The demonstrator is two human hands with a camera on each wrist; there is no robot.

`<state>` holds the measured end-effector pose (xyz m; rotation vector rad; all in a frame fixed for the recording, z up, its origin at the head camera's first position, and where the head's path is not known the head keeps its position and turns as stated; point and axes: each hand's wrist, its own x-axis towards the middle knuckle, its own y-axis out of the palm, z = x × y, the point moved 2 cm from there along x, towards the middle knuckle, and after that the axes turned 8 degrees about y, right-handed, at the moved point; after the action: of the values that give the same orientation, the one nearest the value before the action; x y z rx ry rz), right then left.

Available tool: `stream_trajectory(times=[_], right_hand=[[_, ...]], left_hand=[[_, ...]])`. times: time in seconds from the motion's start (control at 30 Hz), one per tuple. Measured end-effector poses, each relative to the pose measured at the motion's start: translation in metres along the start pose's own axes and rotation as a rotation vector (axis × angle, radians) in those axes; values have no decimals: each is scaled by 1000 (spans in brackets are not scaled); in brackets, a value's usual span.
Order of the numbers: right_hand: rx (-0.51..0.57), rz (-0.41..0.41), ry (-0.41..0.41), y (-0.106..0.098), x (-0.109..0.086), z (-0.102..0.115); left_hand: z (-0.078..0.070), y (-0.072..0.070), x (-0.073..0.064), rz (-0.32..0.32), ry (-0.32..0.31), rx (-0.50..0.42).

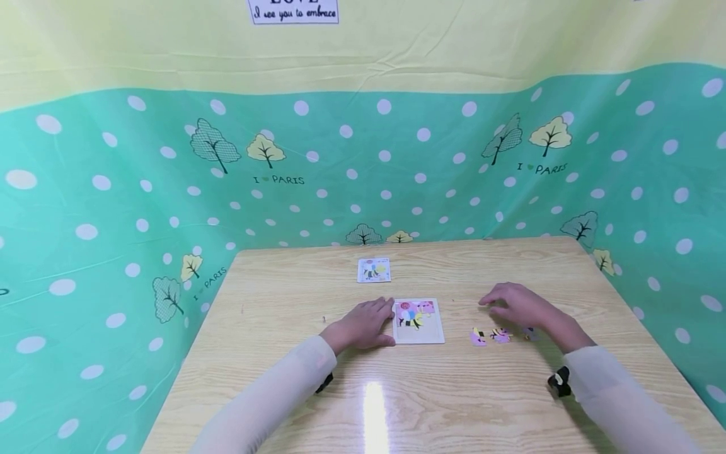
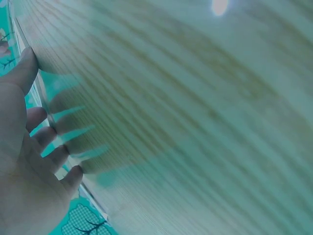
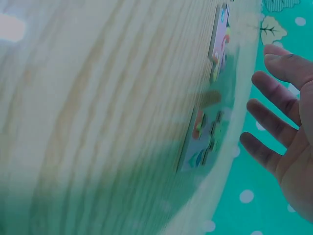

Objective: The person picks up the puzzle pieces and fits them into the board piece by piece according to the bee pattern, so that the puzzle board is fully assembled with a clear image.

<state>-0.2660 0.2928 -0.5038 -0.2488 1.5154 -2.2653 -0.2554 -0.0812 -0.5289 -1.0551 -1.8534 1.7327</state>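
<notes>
- Your left grip (image 1: pixel 368 325) rests at the left edge of the puzzle board (image 1: pixel 431 334), its thumb and fingers apart and touching the rim rather than clamped on it.
- Your right grip (image 1: pixel 518 306) hovers to the right of the puzzle board, fingers loosely bent and apart, with nothing between them; the right wrist view shows it clear of the pieces.
- The puzzle board itself lies flat, with coloured pieces set towards its far left part, while its near and right parts show pale and bare.
- To the right of the puzzle board, nearer you than your right fingers, lie a pink and yellow piece (image 1: pixel 478 337), a second piece (image 1: pixel 501 335) just beside it, and a third piece (image 1: pixel 530 334) near your forearm, its details too small to tell.
- Beyond the puzzle board, slightly to its left and apart from it, lies a small picture card (image 1: pixel 374 270).
- Under the puzzle board spreads the wood-grained counter (image 1: pixel 295 277), a bright reflection on your side.
- Behind the puzzle board hangs a green, white-dotted cloth (image 1: pixel 351 157) with printed trees.
</notes>
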Motion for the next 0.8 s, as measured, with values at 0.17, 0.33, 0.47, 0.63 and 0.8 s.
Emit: stream_trajectory(times=[0.17, 0.33, 0.47, 0.63, 0.8], right_hand=[[-4, -14, 9, -2, -5, -8], [-12, -21, 31, -3, -9, -14], [-12, -16, 52, -5, -12, -17], [-10, -16, 87, -6, -15, -21], [-7, -14, 110, -6, -18, -28]], left_hand=[[1, 1, 0, -6, 7, -2], [1, 1, 0, -5, 5, -3], [1, 0, 0, -3, 3, -7], [0, 0, 0, -3, 1, -3], [0, 1, 0, -1, -1, -5]])
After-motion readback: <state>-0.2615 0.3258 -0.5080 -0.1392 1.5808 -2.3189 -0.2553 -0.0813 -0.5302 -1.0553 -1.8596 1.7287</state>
